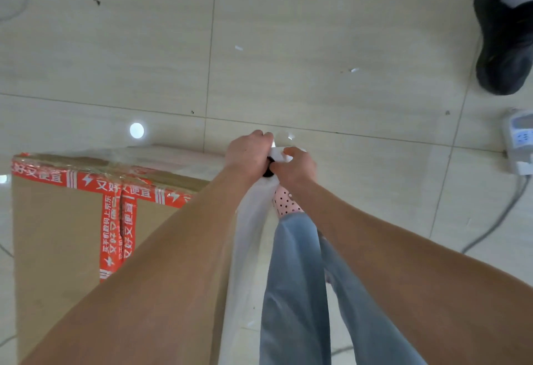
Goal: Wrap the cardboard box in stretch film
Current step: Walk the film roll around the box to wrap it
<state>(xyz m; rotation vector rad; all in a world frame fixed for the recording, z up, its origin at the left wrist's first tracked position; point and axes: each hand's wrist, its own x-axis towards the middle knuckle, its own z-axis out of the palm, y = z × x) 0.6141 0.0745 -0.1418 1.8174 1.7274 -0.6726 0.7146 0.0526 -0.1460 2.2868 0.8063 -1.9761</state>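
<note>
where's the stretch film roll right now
In the head view, the stretch film roll stands upright at centre, gripped at its top by both hands, just right of the cardboard box.

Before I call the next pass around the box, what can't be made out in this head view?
- Stretch film roll: its top end and black core are covered by the left hand and right hand; roll size unclear.
- Cardboard box: near and left sides cut by the frame edge; right side hidden behind the left forearm.
- How far the film already covers the box: the clear film is hard to see.

open floor (pixel 346 33) ahead; cardboard box (pixel 57 235) blocks the left
</note>
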